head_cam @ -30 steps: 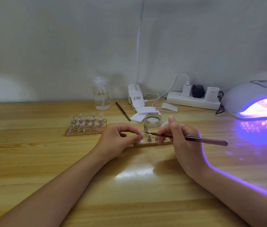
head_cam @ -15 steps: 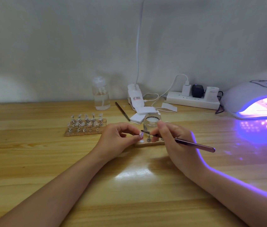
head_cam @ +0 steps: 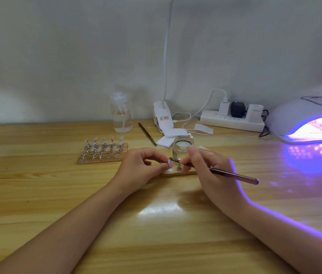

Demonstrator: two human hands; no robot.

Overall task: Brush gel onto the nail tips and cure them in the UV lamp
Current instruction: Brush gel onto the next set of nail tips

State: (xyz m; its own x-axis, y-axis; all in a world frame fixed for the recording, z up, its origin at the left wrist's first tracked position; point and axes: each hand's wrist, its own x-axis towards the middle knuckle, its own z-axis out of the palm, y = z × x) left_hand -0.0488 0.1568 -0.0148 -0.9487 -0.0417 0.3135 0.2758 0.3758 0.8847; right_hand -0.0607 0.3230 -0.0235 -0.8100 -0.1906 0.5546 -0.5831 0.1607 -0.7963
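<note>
We saw the left hand (head_cam: pixel 140 168) pinching a single nail tip (head_cam: pixel 169 165) on its small stand between thumb and fingertips, held just above a small wooden board (head_cam: pixel 178 173) that lay on the surface (head_cam: pixel 156 224). The right hand (head_cam: pixel 208 171) gripped a slim brush (head_cam: pixel 233 174) like a pen, its bristle end touching the top of that nail tip while the handle pointed out to the right. One more little metal stand (head_cam: pixel 179 167) stood on the board between the two hands. Directly behind them sat an open glass jar of gel (head_cam: pixel 182 148) (its contents looked pale, though we could not tell how full it was). To the left, a second wooden board (head_cam: pixel 102 160) carried two rows of nail tips on stands (head_cam: pixel 102 146). At the far right the UV lamp (head_cam: pixel 304 120) glowed purple, with more stands on a board visible inside its mouth. Along the wall we noted a clear pump bottle (head_cam: pixel 121 115), a white clip lamp base (head_cam: pixel 162 117), a power strip (head_cam: pixel 232 120), some white pads (head_cam: pixel 173 138) and a spare brush (head_cam: pixel 147 133).
</note>
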